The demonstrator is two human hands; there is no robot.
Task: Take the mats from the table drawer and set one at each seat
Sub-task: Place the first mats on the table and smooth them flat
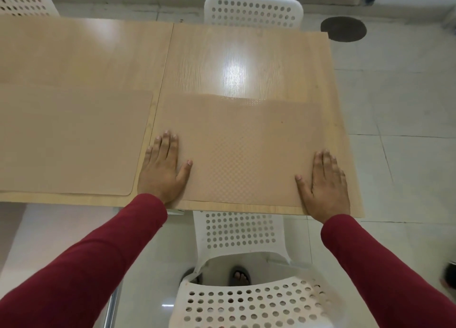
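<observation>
Now hands [162, 170] flat on mat [241, 152] edges

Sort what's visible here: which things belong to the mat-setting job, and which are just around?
Job: mat under both hands; second mat; table; near chair; far chair; left hand; right hand.
Around: dark round floor patch; sandalled foot.

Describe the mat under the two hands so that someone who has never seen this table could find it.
On the wooden table, look at the right-hand panel. The tan mat lies at its near edge, above the white perforated chair. Unlike the mat on the left panel, it has the left hand and right hand flat on it.
</observation>
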